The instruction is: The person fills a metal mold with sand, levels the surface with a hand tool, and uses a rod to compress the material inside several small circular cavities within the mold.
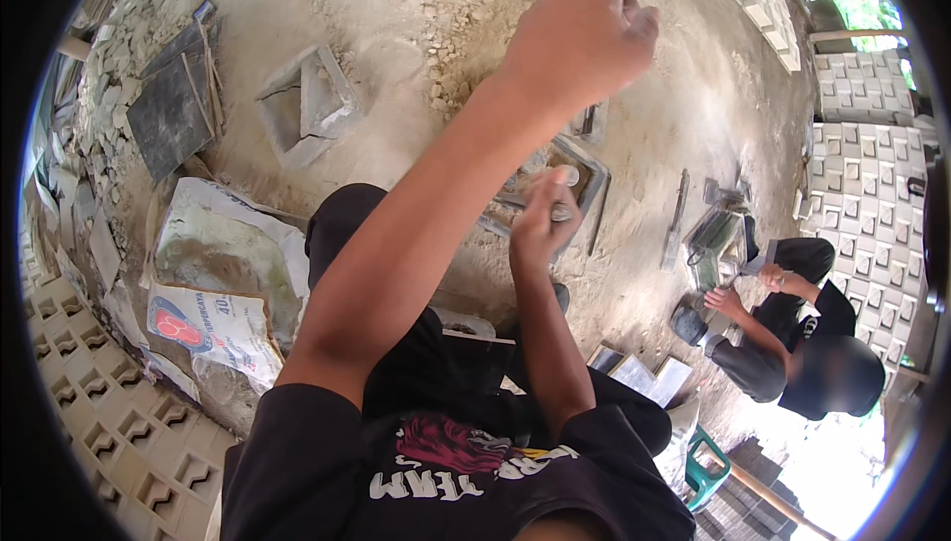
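My left hand (586, 34) is raised high and reaches forward and to the right, its fingers curled into a fist. Whatever it may hold is hidden. Lower down, my right hand (541, 222) is closed and slightly blurred. Pale, shiny rounded bits show at its fingers, too unclear to name. Just beyond that hand, a dark rectangular mould frame (597, 184) lies on the ground with greyish material inside. My left forearm crosses above part of the ground between the frame and the rubble.
A cracked grey block frame (342, 110) and a dark flat board (163, 120) lie to the left. Nearer is an opened cement sack (223, 328). At right, another person (792, 333) crouches over a mould (718, 249). Patterned blocks (862, 169) are stacked behind; a green stool (705, 472) stands near.
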Motion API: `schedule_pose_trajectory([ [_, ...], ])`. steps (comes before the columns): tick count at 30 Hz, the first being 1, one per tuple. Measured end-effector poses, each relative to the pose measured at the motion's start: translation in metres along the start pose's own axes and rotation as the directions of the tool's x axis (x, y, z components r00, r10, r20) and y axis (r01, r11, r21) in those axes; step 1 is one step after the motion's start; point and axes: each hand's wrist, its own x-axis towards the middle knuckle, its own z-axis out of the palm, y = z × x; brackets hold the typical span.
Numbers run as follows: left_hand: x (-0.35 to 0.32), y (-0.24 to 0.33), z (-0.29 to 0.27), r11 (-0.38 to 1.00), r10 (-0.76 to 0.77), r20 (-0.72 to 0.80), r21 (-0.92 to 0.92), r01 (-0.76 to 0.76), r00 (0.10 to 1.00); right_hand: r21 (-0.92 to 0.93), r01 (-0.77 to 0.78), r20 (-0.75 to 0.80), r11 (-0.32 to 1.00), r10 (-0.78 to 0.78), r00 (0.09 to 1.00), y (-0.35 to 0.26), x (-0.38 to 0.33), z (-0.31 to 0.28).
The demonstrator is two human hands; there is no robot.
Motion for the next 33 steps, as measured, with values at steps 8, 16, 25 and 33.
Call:
schedule_pose_trajectory([
  [8, -0.001, -0.005, -0.004, 0.999, 0.030, -0.046, 0.039, -0.028, 0.998, 0.033, 0.153, 0.013, 0.988, -0.153, 0.988, 0.020, 0.025, 0.003],
  [16, -0.001, -0.002, -0.006, 1.000, 0.020, -0.039, 0.021, -0.019, 0.999, 0.122, -0.028, -0.071, 0.992, 0.036, 0.997, 0.000, 0.055, 0.012],
  [25, 0.003, -0.009, 0.003, 0.997, 0.063, -0.041, 0.050, -0.061, 0.997, 0.073, -0.003, -0.044, 0.997, 0.007, 0.999, 0.017, 0.080, -0.004],
  [33, 0.001, -0.004, -0.007, 1.000, -0.013, 0.011, -0.028, 0.013, 1.000, 0.099, -0.053, 0.037, 0.994, 0.049, 0.998, 0.019, 0.088, -0.003],
])
